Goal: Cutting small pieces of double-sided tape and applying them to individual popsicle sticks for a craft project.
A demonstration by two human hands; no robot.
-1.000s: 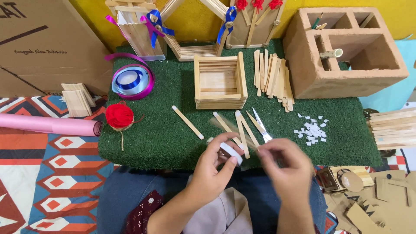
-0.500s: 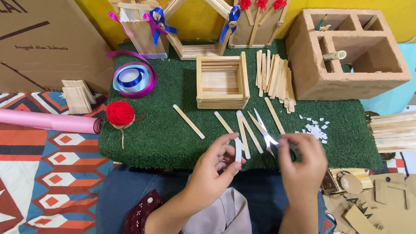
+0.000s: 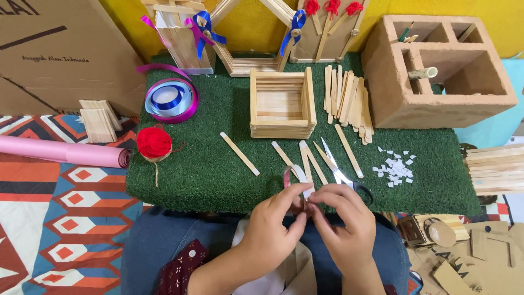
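Both my hands, left [image 3: 273, 226] & right [image 3: 344, 224], pinch a small tape strip [image 3: 299, 176] at the green mat's [image 3: 207, 169] near edge. Scissors [image 3: 341, 173] & loose sticks [image 3: 312, 162] lie just beyond, wooden box [image 3: 281, 104] behind.

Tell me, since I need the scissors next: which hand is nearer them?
Right. The right hand lies against the scissors handle; the left hand sits farther left.

Beyond the fingers [image 3: 292, 192] lies a dark green turf mat [image 3: 207, 164]; left of them a red yarn ball [image 3: 154, 142], blue-and-purple ribbon roll [image 3: 172, 99], pink paper roll [image 3: 60, 151].
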